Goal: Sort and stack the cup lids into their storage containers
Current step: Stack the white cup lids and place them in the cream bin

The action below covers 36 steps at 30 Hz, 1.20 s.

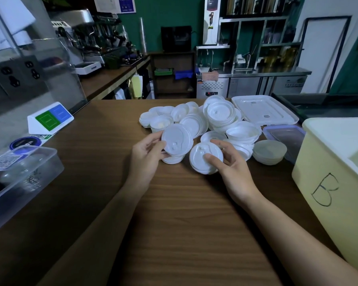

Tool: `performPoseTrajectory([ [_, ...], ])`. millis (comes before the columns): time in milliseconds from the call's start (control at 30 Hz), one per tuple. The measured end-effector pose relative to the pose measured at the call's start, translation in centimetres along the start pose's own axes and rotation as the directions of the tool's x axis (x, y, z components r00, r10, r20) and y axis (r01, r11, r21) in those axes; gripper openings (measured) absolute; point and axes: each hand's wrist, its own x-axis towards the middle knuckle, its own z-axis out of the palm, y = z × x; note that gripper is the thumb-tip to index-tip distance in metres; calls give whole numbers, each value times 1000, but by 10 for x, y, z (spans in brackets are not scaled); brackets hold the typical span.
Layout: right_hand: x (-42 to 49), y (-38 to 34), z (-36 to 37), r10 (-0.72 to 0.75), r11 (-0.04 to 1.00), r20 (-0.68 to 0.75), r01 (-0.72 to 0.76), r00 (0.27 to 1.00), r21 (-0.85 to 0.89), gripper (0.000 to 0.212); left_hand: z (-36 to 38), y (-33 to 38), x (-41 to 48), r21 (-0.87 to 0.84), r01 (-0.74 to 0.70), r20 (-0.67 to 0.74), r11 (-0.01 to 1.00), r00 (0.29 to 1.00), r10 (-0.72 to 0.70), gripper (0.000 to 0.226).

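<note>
A heap of white cup lids (213, 118) lies at the far middle of the wooden counter (174, 213). My left hand (147, 153) grips a small stack of white lids (177, 142) by its left rim, tilted toward me. My right hand (229, 164) holds a second stack of white lids (203, 156), thumb pressed on the top lid. The two stacks sit side by side, just in front of the heap. A pale yellow bin marked "B" (329, 182) stands at the right. A clear plastic container (19, 182) sits at the left edge.
A flat white container lid (265, 110) lies behind the heap, with a clear purple-rimmed box (285, 135) and a stack of translucent dome lids (269, 151) beside the bin. A small sign stand (50, 118) sits at far left.
</note>
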Motion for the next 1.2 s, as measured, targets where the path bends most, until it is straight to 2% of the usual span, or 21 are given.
performPoseTrajectory([
  [100,0,0,0,0,1000,26,0,1000,10,36,2,-4,-1,28,3,121,1000,993,-6,38],
  [200,0,0,1,22,999,44,-24,999,37,32,5,-12,-4,170,-133,272,976,959,84,43],
  [300,-1,-2,3,40,999,64,-41,997,20,28,10,-14,-8,199,-221,370,955,919,135,40],
  [367,-2,-4,4,48,999,88,-49,995,10,28,14,-14,-11,186,-192,344,964,931,119,41],
  [433,-4,-5,5,51,999,117,-52,992,1,25,18,-15,-15,179,-136,252,974,964,88,38],
  [567,-7,-8,4,48,999,116,-45,992,-29,24,21,-15,-19,251,-120,137,961,987,87,20],
  [700,-5,-9,4,56,998,68,-55,996,-15,27,17,-16,-18,257,-46,152,965,988,7,24],
  [833,-5,-8,5,58,998,87,-56,995,-22,52,17,-13,-16,173,-104,216,979,974,65,25],
  [900,-6,-8,5,48,999,102,-47,994,-11,47,18,-15,-17,175,-169,275,970,954,117,29],
  [1000,-6,-8,4,39,999,100,-40,994,11,42,21,-21,-18,237,-250,284,939,942,179,33],
  [1200,-5,-8,1,51,994,108,-61,993,90,43,24,-16,-21,149,-134,296,980,951,85,26],
])
